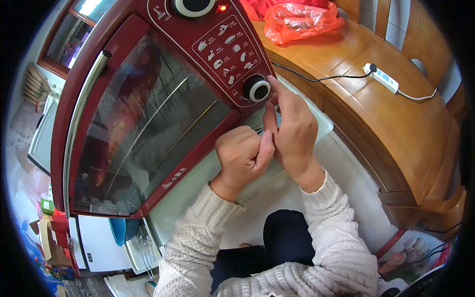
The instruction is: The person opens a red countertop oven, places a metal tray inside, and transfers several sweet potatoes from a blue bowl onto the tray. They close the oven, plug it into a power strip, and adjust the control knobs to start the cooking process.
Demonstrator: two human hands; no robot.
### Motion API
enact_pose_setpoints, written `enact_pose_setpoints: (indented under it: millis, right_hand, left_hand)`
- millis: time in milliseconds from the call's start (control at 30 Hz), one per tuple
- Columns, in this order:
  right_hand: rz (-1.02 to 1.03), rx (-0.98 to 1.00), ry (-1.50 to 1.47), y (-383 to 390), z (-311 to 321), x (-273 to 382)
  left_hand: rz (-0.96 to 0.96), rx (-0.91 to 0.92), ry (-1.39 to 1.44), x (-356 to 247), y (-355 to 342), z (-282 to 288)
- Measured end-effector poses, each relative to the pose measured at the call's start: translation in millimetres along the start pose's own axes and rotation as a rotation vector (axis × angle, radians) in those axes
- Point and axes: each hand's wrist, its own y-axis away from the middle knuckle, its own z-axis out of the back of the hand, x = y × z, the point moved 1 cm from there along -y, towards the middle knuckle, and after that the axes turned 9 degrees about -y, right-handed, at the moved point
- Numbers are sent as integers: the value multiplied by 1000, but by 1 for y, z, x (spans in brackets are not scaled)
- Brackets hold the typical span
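A dark red countertop oven (170, 178) fills the left and middle, its glass door closed behind a long silver handle (84, 106). At the lower corner of its control panel (225, 52) is a black knob with a white ring (259, 91). My right hand (294, 123) is at that knob, index finger along its right side and thumb just below, the other fingers curled. Beside it, my left hand (242, 154) forms a fist near the oven's lower edge, thumb folded over; what it may hold is hidden. A red light (222, 8) glows by another knob (194, 6).
The oven stands on a pale glass-topped surface (321, 119). To the right is a wooden table (371, 84) bearing a red plastic bag (303, 22) and a white power strip (383, 79) with a black cord plugged in. A teal container (118, 230) sits at lower left.
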Motion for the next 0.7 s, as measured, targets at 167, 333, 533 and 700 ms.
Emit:
enact_pose_setpoints:
  millis: [167,333,533,700]
  right_hand:
    - [45,1,13,0,-2,0]
    - [65,15,12,-3,3,0]
    - [16,7,-21,-1,2,2]
    - [11,7,-28,-1,3,1]
  left_hand:
    - [55,20,4,1,2,2]
    - [81,16,-5,1,-1,-4]
    - [108,-1,-43,4,0,-4]
    - [110,-3,-65,4,1,-5]
